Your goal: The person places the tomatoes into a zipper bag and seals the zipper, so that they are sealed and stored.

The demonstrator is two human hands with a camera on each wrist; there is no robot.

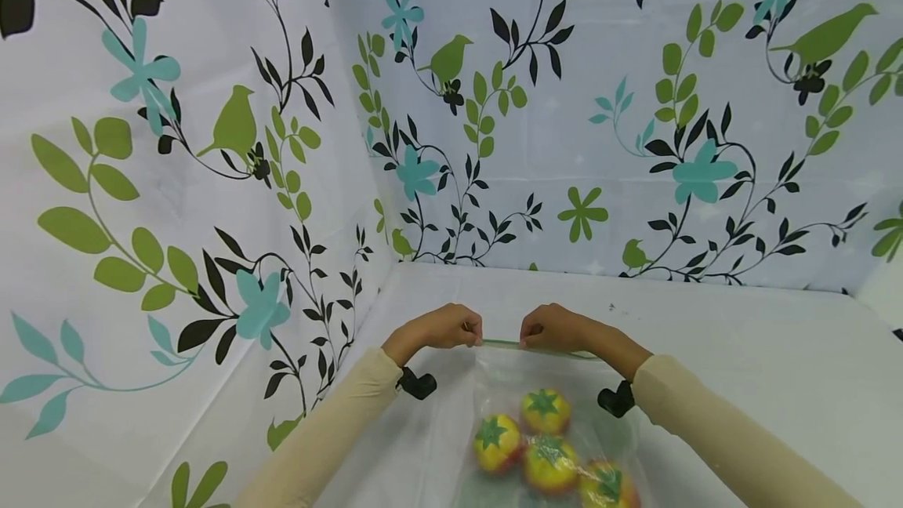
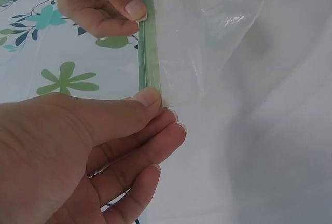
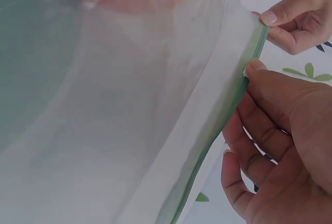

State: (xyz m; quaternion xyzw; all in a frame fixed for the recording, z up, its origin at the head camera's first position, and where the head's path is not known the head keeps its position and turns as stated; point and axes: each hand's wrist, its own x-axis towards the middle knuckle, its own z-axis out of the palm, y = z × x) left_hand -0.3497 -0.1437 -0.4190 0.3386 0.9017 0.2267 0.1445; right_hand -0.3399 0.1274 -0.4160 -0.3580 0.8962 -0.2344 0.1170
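A clear zip bag (image 1: 497,386) with a green seal strip (image 2: 149,53) lies on the white table. Inside it are several round yellow-and-red tomato-like pieces (image 1: 545,412) with green star-shaped tops. My left hand (image 1: 451,326) pinches one end of the seal between thumb and fingers. Close by along the same strip, my right hand (image 3: 282,130) pinches it with thumb and forefinger, its other fingers loosely bent. Beyond the right hand, the seal continues toward the bag's other corner. A pale green rounded shape (image 3: 31,68) shows through the plastic; what it is I cannot tell.
The white table (image 1: 762,367) extends to the right and behind the hands. A patterned cloth (image 1: 487,202) with leaves, birds and flowers hangs at the back and left. Dark devices (image 1: 418,384) are worn on both wrists.
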